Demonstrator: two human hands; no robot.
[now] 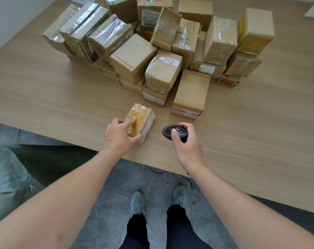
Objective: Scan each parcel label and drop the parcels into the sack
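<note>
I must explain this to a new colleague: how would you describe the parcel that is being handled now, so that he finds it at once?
On the wooden table, look in front of the big heap of boxes, near the front edge. The small parcel lies alone under the left hand. Only it has yellow tape and stands apart.

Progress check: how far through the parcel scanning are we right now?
Done: nothing can be confirmed; the green woven sack beside the table shows no parcels from this angle. In hand: the left hand grips a small cardboard parcel with yellow tape near the wooden table edge, and the right hand holds the black handheld scanner beside it. Left: the large heap of brown cardboard boxes.
</note>
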